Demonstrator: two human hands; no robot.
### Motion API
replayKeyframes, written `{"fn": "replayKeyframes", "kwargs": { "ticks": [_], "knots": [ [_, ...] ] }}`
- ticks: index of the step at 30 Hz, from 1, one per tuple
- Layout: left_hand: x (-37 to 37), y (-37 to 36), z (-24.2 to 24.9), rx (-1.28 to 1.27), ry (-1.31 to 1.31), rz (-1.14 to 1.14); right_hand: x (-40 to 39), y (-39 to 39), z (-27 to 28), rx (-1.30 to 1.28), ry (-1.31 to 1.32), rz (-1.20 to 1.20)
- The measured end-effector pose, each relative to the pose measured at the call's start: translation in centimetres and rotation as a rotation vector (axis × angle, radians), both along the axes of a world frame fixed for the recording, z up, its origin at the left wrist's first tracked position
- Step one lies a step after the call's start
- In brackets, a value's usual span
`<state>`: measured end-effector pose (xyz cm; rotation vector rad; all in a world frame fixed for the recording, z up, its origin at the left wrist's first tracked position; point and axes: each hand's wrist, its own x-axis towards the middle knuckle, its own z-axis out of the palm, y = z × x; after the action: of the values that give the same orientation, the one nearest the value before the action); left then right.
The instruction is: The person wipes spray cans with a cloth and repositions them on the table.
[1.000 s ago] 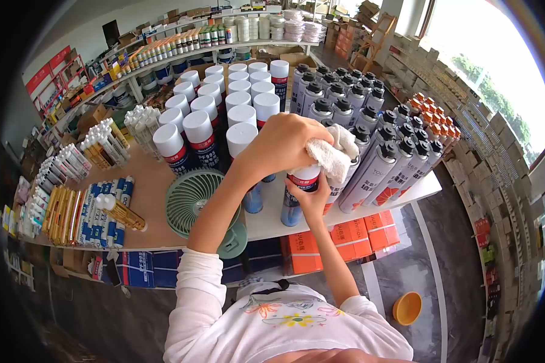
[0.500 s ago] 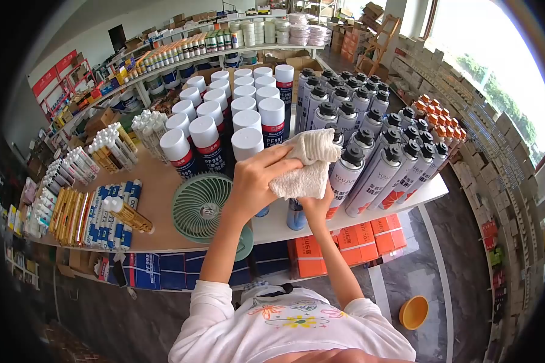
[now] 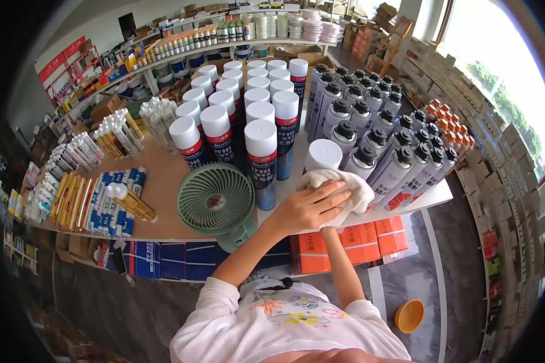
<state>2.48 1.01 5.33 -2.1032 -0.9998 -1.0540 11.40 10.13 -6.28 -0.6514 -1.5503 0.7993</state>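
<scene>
My left hand (image 3: 313, 207) is closed on a beige cloth (image 3: 360, 192), pressed against the near side of a white-capped spray can (image 3: 323, 155). The can's body is mostly covered by the cloth and hand. From below, my right hand's wrist (image 3: 329, 232) reaches up behind the cloth; its fingers are hidden, at the can's body. Left of the hands stands another white-capped spray can (image 3: 261, 160), with a red and dark blue label, at the front of similar cans. Grey cans with black tops (image 3: 364, 156) stand just right of the held can.
A green fan (image 3: 217, 199) stands at the table's front edge. Sealant tubes (image 3: 132, 202) lie and stand to the left. Orange boxes (image 3: 361, 243) and blue boxes (image 3: 174, 260) sit below the tabletop. A yellow bowl (image 3: 409, 316) is on the floor.
My left hand and the cloth have moved right and down, now around the can's side. The can's white cap has come into view above the cloth. My right hand is now hidden.
</scene>
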Motion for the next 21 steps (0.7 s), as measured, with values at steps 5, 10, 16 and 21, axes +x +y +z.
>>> {"fn": "replayKeyframes", "kwargs": {
  "ticks": [5,10,16,21],
  "knots": [
    [-2.7,-0.2,-0.9,0.043,-0.119,-0.065,0.0,-0.3,0.4,-0.011,0.007,0.0],
    [-4.2,-0.2,-2.6,0.073,-0.512,-0.06,-0.3,-0.2,1.2,-0.023,0.022,-0.019],
    [-1.9,-0.5,-0.9,0.014,-0.155,-0.134,-0.5,-0.8,1.6,-0.046,0.043,-0.025],
    [-2.5,-0.9,-0.6,0.004,-0.107,-0.093,-0.6,-1.3,1.6,-0.069,0.052,-0.009]
  ]
}}
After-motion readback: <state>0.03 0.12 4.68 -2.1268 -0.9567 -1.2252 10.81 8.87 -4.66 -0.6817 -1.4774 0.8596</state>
